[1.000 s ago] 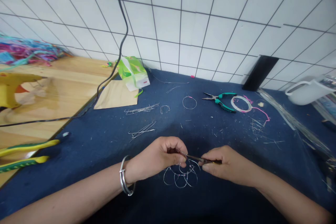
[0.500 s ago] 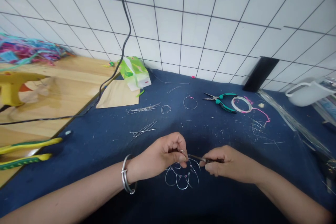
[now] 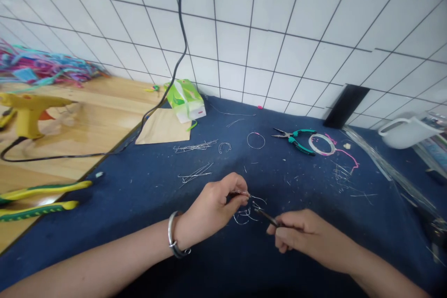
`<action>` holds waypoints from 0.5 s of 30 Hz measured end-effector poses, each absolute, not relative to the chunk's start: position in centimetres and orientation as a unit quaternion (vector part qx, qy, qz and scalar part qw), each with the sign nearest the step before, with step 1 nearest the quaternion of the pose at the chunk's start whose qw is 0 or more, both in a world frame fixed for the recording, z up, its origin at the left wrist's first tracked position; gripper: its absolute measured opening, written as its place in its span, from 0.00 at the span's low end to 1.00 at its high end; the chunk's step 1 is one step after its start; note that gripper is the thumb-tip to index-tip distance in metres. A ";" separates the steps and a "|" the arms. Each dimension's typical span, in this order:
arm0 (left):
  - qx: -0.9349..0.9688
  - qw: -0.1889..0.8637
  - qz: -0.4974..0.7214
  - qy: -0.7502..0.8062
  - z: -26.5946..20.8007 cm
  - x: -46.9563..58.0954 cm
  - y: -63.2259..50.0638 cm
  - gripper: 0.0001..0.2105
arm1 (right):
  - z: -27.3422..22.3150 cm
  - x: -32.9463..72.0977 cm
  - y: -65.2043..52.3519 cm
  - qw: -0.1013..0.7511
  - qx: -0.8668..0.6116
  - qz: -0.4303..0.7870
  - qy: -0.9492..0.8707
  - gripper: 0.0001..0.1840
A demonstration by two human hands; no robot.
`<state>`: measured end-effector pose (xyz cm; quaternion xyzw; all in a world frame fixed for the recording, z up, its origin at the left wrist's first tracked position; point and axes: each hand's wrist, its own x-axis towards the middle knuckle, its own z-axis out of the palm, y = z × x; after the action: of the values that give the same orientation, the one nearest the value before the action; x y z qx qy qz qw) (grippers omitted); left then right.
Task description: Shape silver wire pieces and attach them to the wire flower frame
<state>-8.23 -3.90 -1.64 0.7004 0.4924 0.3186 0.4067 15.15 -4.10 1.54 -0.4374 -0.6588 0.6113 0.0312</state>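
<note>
My left hand (image 3: 221, 200), with a silver bangle on its wrist, is closed in a pinch on a wire piece (image 3: 241, 216) of curved silver loops. Small pink spots show on the wire near the fingertips; the fingers hide part of it. In my right hand (image 3: 303, 233) are slim dark pliers (image 3: 267, 217), their handles mostly covered by my fingers. The plier tips point left, close to the wire loops; whether they touch the wire, I cannot tell. Beyond the hands lies a thin wire ring (image 3: 256, 140) with a pink mark.
Teal-handled pliers (image 3: 302, 142) lie by a white spool ring (image 3: 321, 144) with pink cord. Bent wires (image 3: 195, 145) and wire scraps (image 3: 342, 172) are scattered on the dark blue cloth (image 3: 139, 205). At left are a yellow glue gun (image 3: 30, 111) and yellow-green tool handles (image 3: 45, 191).
My right hand with the pliers has moved down and slightly right, away from the left fingertips. The wire piece has turned in my left hand. The view has shifted a little.
</note>
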 end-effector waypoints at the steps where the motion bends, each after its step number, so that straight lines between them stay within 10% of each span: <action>1: 0.703 0.403 0.316 0.493 -1.6 -8.2 -4.0 0.04 | 1.3 14.8 -4.4 0.035 -0.443 0.617 -0.650 0.19; 15: 0.684 0.463 0.308 0.472 -0.9 -8.1 -5.1 0.03 | 0.6 13.4 -6.2 0.075 -0.476 0.609 -0.631 0.19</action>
<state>-8.13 -5.08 -0.91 0.6843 0.4720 0.3080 0.4626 13.44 -6.18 0.62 -0.4758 -0.6306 0.6087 0.0745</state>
